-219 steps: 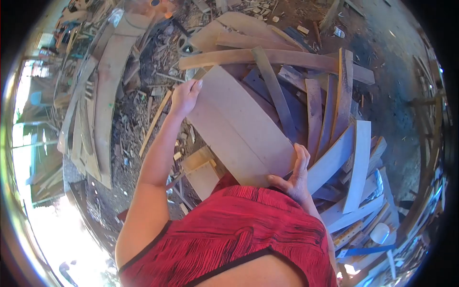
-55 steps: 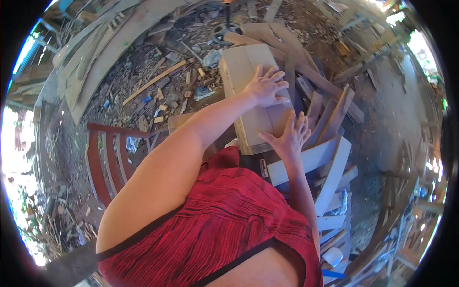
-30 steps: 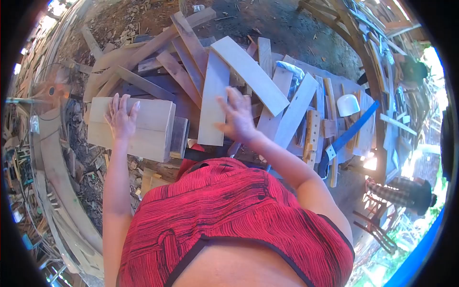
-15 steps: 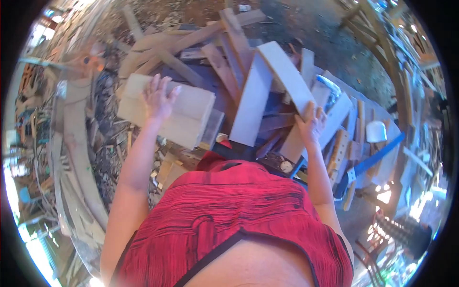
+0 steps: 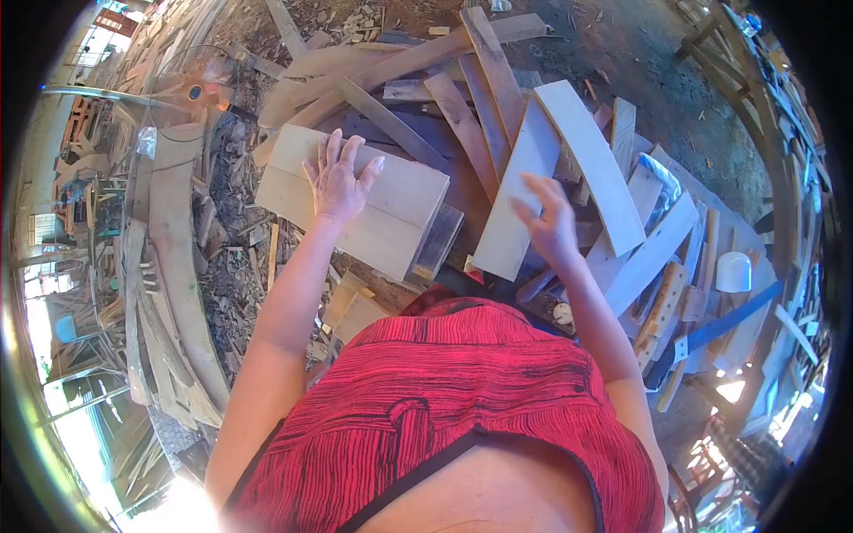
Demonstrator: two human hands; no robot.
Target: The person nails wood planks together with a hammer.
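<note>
Around the view's centre, the left hand (image 5: 341, 182) lies spread-fingered, gripping nothing, on a pale rectangular wooden block (image 5: 400, 200) at ten o'clock, while the right hand (image 5: 549, 222), loosely half-open and empty, overlaps a pale flat wooden plank (image 5: 505, 233) at two, contact unclear.

Left hand (image 5: 339, 186) palm-down, fingers (image 5: 334, 149) spread; right hand (image 5: 554, 226) slightly blurred, fingers loosely bent.
</note>
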